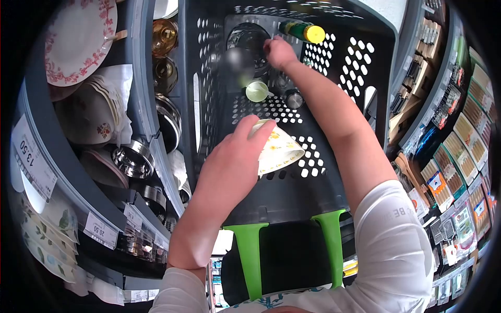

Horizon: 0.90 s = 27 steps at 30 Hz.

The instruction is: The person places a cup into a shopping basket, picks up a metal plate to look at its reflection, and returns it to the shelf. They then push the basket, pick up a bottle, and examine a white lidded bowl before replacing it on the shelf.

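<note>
My left hand grips a white bowl with a yellow flower pattern by its edge, tilted on its side over the near part of a black shopping basket. Deep in the basket, my right hand has its fingers curled together at the rim of a round, dark, see-through dish. What those fingers pinch, if anything, is too small to make out. Close by are a pale green cup, a small jar with a metal lid and a green bottle with a yellow cap. A blurred roundish patch lies left of my right hand.
Shelves on the left hold a pink-patterned plate, stacked white bowls, steel bowls and amber glassware. Packaged utensils line the right shelves. Green handle arms extend from the basket's near end.
</note>
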Each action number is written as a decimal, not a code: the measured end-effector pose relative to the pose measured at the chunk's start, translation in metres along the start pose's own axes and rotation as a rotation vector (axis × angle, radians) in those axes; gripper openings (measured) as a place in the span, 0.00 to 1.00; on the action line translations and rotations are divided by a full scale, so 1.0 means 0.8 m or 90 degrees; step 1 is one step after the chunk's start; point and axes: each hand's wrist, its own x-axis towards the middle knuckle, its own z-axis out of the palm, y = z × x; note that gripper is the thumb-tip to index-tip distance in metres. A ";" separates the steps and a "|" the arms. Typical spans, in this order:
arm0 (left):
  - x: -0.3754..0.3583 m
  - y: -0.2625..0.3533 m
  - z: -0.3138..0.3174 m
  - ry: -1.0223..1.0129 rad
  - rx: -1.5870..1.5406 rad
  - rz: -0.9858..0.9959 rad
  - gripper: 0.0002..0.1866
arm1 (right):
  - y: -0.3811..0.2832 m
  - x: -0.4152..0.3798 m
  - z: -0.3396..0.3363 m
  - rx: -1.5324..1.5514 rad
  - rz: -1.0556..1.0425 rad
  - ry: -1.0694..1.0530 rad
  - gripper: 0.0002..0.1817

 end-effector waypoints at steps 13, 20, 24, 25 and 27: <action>0.007 -0.005 -0.003 0.160 -0.139 0.065 0.23 | -0.077 -0.115 -0.168 0.030 -0.210 0.106 0.03; 0.003 0.001 -0.005 0.167 -0.290 -0.009 0.16 | -0.081 -0.217 -0.253 -0.007 -0.213 0.172 0.02; 0.007 -0.005 0.008 0.284 -0.439 -0.125 0.15 | -0.072 -0.293 -0.281 0.010 -0.162 0.257 0.05; 0.012 -0.005 0.007 0.278 -0.535 -0.166 0.16 | -0.071 -0.310 -0.285 0.030 -0.129 0.282 0.05; 0.024 0.013 0.000 0.301 -0.705 -0.203 0.18 | -0.067 -0.342 -0.287 0.073 -0.072 0.337 0.05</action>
